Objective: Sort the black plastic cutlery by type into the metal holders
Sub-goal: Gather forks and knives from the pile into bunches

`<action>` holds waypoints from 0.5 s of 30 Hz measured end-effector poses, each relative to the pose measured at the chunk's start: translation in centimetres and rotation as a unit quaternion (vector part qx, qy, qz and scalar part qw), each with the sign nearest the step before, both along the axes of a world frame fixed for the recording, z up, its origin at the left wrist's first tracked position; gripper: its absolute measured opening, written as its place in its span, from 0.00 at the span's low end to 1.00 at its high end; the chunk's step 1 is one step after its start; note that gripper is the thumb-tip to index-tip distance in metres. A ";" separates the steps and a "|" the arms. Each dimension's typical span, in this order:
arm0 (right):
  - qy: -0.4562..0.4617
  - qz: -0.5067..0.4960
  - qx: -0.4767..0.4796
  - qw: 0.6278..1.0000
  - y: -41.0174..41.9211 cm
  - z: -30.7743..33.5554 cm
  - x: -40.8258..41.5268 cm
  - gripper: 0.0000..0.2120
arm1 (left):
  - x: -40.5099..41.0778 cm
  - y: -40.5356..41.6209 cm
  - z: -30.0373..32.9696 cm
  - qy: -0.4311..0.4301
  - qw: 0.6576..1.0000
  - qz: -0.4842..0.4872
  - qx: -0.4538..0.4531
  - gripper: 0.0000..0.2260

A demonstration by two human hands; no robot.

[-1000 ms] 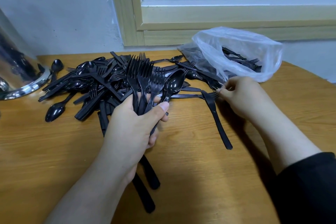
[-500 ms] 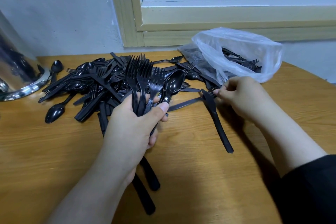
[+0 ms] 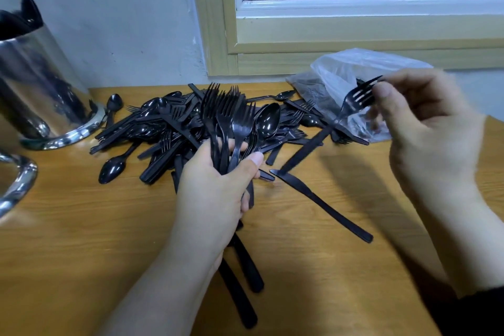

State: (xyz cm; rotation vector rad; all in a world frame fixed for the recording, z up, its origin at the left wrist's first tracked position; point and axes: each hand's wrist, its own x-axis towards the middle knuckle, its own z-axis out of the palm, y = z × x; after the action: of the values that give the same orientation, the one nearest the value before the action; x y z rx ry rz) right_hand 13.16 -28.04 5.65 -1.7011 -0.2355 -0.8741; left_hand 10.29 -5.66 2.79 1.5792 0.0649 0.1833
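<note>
1. Progress: early to middle stage, as judged. A large heap of black plastic cutlery [image 3: 174, 128] — forks, spoons and knives mixed — is left unsorted on the wooden table [image 3: 81, 240], spread from centre to far left.
2. A tall metal holder [image 3: 41, 90] stands at the far left, touching the edge of the heap. Dark pieces are seen poking above its rim, so some sorting is taken as done; their type cannot be told.
3. The rim of a second metal holder [image 3: 19, 183] is cut off by the left edge; its contents are hidden.
4. A clear plastic bag [image 3: 351, 82] lies at the far right under the window frame [image 3: 300, 43], with more black cutlery seen through it. That too is judged as work left.
5. Left hand [image 3: 215, 188]: fingers and thumb are curled round a bundle of forks [image 3: 226, 114], heads up and fanned, handles trailing below the palm toward the near edge. One spoon [image 3: 268, 120] is caught in the bundle, which would need separating.
6. Right hand [image 3: 425, 128]: raised above the table near the bag, blurred. A single fork [image 3: 354, 101] is pinched by its tines between thumb and fingertips, the handle hanging down-left toward the heap.
7. A lone knife [image 3: 321, 204] lies flat between the two hands, apart from both.
8. Next, as judged — the single fork is to be joined to the bundle.
</note>
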 end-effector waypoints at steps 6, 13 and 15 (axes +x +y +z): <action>0.088 0.097 -0.061 0.989 2.8 -1.5 -0.4 0.07 | -0.3 -0.4 0.1 0.038 0.998 -0.048 -0.009 0.04; 0.090 0.141 0.006 0.986 4.4 -2.0 -0.3 0.05 | -0.5 -1.0 0.0 0.028 0.998 -0.062 0.001 0.04; 0.101 0.135 0.019 0.985 4.3 -1.7 -0.3 0.06 | -0.4 -0.8 0.0 0.016 0.999 -0.048 0.006 0.04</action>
State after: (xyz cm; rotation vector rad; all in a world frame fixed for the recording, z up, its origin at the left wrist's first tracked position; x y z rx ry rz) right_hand 12.82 -23.70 3.92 -1.6624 -0.3007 -0.4991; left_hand 9.88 -6.41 2.75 1.5928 0.0144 0.0833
